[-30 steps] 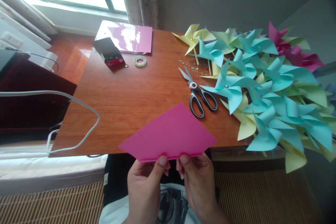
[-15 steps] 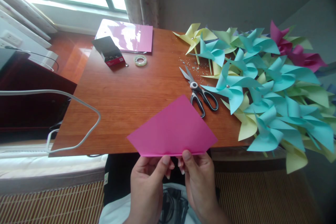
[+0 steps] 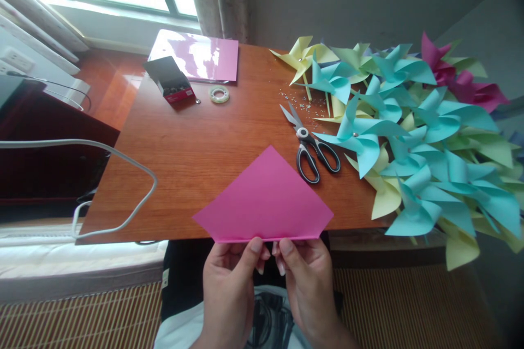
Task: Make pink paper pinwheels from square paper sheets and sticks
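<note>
Pink paper (image 3: 266,199) shifted left, near edge (image 3: 233,241) pinched

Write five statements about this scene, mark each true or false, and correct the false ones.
1. The left hand and right hand hold the magenta paper sheet by its near edge. True.

2. The black-handled metal scissors lie on top of that sheet. False: they lie on the brown wooden table.

3. The pale ring-shaped tape roll is right of the small red cardboard box. True.

4. The box's lid is shut. False: it stands open.

5. The paper pinwheels include turquoise, yellow and magenta ones. True.
</note>
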`<state>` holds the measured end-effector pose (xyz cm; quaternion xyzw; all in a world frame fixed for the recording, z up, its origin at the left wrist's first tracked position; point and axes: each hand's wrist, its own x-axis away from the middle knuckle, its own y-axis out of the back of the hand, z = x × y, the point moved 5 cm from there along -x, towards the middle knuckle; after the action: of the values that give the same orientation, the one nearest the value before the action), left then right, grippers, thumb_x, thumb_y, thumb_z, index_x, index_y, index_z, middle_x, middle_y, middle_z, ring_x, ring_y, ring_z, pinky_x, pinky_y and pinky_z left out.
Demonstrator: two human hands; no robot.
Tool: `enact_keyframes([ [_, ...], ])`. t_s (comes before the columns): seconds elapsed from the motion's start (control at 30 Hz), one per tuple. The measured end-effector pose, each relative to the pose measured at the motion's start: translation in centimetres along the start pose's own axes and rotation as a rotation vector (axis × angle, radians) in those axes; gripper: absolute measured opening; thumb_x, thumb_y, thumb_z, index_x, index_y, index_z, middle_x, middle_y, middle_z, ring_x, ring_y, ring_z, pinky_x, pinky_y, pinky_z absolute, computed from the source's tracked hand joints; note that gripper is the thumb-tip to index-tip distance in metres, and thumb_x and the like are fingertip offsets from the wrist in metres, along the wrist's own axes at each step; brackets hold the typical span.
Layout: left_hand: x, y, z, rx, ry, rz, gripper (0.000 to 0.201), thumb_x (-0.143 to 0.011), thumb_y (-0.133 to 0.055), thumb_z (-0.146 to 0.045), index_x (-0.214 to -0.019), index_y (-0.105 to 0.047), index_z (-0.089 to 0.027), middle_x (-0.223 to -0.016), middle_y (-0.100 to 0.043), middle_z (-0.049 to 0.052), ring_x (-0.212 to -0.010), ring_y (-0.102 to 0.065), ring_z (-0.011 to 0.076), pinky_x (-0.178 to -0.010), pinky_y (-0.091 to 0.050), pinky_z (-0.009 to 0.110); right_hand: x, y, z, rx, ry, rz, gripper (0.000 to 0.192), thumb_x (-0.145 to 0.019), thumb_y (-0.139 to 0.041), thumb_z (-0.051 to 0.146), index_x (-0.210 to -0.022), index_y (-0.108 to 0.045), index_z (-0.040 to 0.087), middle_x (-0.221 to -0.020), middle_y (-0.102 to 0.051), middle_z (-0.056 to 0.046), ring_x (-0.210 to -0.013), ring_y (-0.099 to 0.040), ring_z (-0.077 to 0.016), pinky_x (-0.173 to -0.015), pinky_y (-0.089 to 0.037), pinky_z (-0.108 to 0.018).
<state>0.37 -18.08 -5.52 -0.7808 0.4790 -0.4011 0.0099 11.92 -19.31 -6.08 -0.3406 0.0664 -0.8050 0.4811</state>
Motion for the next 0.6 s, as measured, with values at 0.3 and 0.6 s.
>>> enact_keyframes([
  [0.3,-0.07,-0.09,0.02,-0.005,-0.001,-0.002,0.028,-0.064,-0.092,-0.024,-0.080,-0.071,-0.016,-0.067,-0.072,0.000,-0.056,-0.064,0.0099,-0.054,-0.054,0.018,-0.26,0.13,-0.18,0.011,0.004,0.009,0.015,-0.080,-0.084,0.028,-0.083,-0.071,0.020,-0.064,-0.068,0.003,-0.055,-0.058,-0.0068,-0.051,-0.046,-0.016],
  [0.6,-0.17,0.30,-0.08,-0.024,0.004,-0.018,0.028,-0.065,-0.091,-0.024,-0.081,-0.070,-0.015,-0.067,-0.071,0.000,-0.056,-0.064,0.0102,-0.054,-0.053,0.017,-0.20,0.22,-0.05,0.013,0.006,-0.058,0.023,-0.073,-0.089,0.029,-0.088,-0.073,0.022,-0.068,-0.070,0.004,-0.054,-0.057,-0.0060,-0.050,-0.046,-0.015],
])
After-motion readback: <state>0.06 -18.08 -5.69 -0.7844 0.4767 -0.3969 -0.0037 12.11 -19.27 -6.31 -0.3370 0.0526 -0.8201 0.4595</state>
